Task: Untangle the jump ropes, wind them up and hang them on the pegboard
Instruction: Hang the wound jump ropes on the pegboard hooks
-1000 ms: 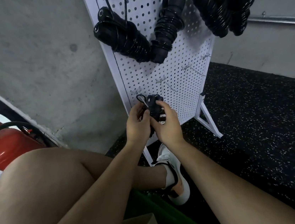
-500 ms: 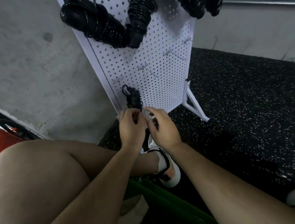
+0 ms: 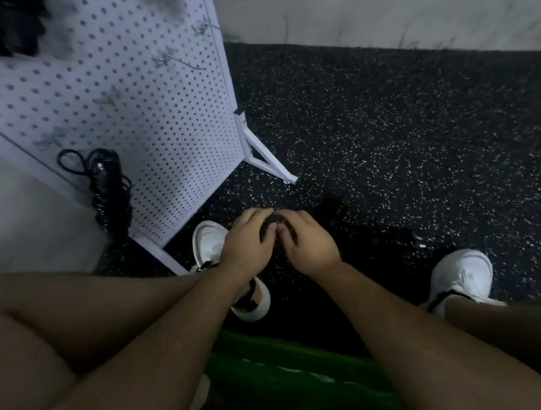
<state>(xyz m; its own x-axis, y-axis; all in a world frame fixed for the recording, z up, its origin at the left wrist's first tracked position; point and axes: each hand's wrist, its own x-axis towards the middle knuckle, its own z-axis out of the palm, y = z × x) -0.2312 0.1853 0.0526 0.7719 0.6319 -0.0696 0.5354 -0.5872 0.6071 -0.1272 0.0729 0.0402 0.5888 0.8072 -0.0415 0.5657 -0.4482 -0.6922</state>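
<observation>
Black on black down there: could easily miss a loose strand against the speckled rubber floor [image 3: 422, 118] and pull a knot tighter by grabbing blind. Could also knock the wound jump rope [image 3: 110, 187] off its peg, hung low at the left of the pegboard [image 3: 156, 116], close to the raised leg. At frame centre, left hand [image 3: 249, 241] and right hand [image 3: 308, 244] drawn together, fingers curled, thumbs meeting over something dark; cannot tell whether gripping anything.

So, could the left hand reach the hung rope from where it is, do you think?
Probably yes: open space lies between the left hand and the rope on the pegboard, though it seems busy with something dark.
</observation>
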